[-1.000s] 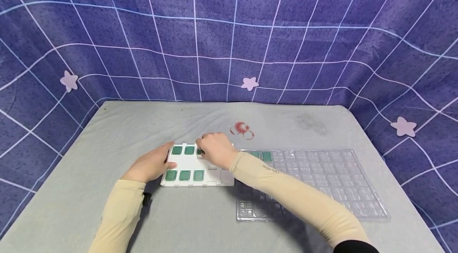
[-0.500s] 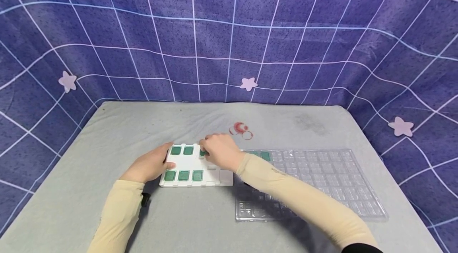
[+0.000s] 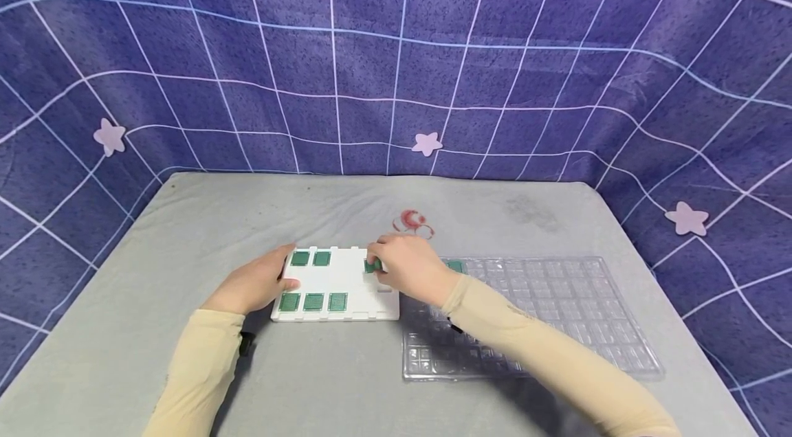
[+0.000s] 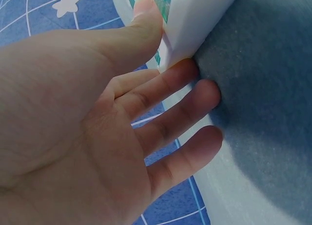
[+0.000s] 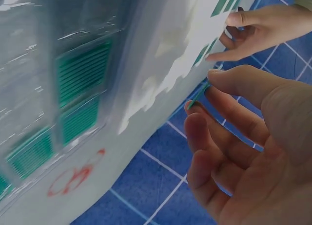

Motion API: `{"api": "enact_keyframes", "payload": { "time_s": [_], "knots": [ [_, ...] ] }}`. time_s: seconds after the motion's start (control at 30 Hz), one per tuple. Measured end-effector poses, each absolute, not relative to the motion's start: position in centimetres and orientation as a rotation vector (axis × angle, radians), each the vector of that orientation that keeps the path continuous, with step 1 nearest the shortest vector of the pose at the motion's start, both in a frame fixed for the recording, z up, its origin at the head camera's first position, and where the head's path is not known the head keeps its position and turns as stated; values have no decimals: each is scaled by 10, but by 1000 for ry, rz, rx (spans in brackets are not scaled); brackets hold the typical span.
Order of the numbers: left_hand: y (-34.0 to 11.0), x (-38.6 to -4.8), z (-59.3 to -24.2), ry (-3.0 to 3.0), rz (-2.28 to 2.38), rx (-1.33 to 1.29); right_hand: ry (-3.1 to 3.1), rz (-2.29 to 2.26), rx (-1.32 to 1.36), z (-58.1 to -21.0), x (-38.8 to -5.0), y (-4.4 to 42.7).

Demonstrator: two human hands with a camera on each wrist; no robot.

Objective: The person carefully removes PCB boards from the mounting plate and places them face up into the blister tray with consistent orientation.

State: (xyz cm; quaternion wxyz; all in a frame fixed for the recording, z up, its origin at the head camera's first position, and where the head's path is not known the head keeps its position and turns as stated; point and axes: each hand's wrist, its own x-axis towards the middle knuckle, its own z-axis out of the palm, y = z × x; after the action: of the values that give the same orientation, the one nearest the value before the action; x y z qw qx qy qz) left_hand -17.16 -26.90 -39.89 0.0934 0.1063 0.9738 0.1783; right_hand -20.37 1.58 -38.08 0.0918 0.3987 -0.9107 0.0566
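Observation:
A white tray (image 3: 328, 277) lies on the table with small green perforated circuit boards in it. Two boards (image 3: 321, 258) sit along its far side and three boards (image 3: 313, 301) along its near side. My left hand (image 3: 252, 283) grips the tray's left edge, thumb on top and index finger against the side (image 4: 190, 37). Over the tray's right half, my right hand (image 3: 411, 266) pinches another green circuit board (image 3: 372, 265) between thumb and fingers. In the right wrist view that circuit board (image 5: 200, 94) is seen edge-on, apart from the tray.
To the right lies a large clear plastic compartment tray (image 3: 569, 299), partly behind my right forearm. Green boards (image 5: 84, 71) occupy some of its compartments. A red mark (image 3: 412, 220) shows on the grey cloth behind. A blue curtain (image 3: 396, 66) surrounds the table's back and sides.
My right hand has moved right from the white tray's far row, carrying a circuit board out of the third slot. The left hand keeps its hold on the tray.

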Motion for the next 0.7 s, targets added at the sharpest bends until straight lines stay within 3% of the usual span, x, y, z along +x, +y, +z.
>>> {"api": "enact_keyframes", "payload": {
  "time_s": [0.7],
  "knots": [
    [-270, -172, -400, 2904, 523, 337, -2686, 265, 1114, -396, -184, 99]
  ]
}}
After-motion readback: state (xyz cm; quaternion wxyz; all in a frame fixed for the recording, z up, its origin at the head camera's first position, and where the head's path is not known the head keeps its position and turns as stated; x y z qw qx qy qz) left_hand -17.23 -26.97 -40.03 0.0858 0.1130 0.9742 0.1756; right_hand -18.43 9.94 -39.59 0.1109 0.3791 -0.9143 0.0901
